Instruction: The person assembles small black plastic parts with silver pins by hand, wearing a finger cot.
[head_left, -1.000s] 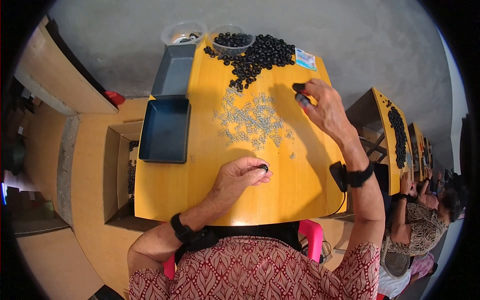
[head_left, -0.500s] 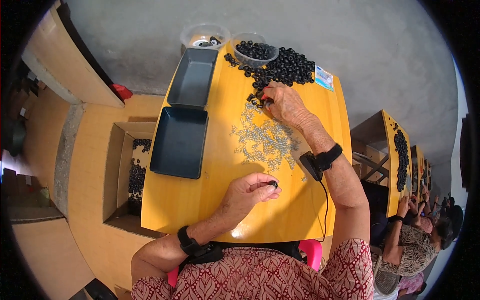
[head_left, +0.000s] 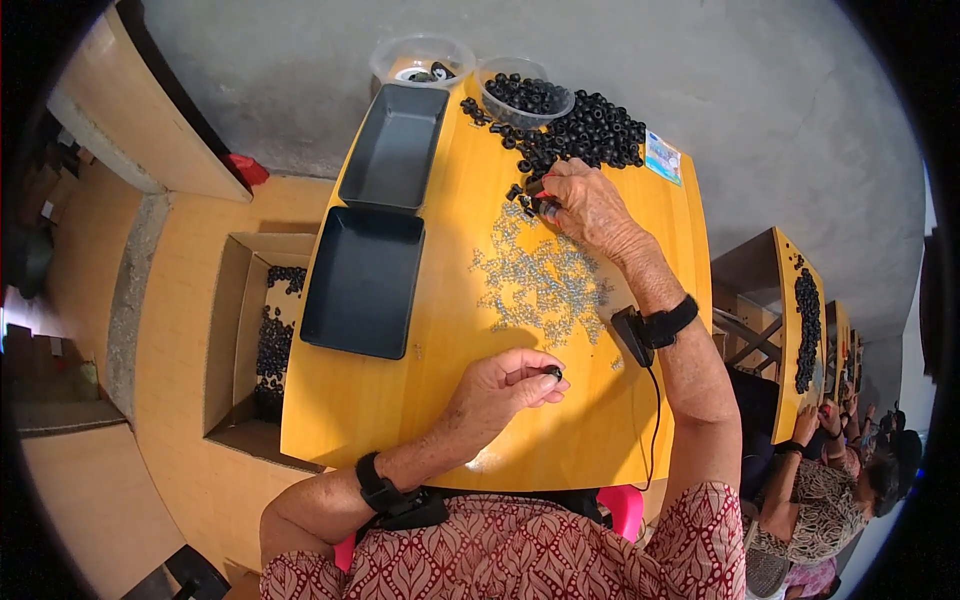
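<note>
My left hand [head_left: 505,392] is above the near part of the table, pinching a small black ring-shaped part [head_left: 551,372] between thumb and fingers. Farther off, my right hand [head_left: 590,208] is closed around a dark object with red on it [head_left: 545,195]; my fingers cover much of it, so its kind does not show. That hand is at the near edge of a pile of black ring-shaped parts [head_left: 597,130]. Many tiny silvery metal pieces [head_left: 545,280] lie spread between my two hands.
Two dark rectangular trays [head_left: 362,290] [head_left: 395,150] line the table's left side. Clear plastic bowls [head_left: 525,120] [head_left: 420,50] stand at the back, near a small printed packet [head_left: 663,158]. A cardboard box [head_left: 235,340] with black parts sits left of the table. Other people work at right.
The view has shifted slightly. My right hand remains by the pile's near edge with its fingers turned a little; my left hand keeps its pinch on the black part.
</note>
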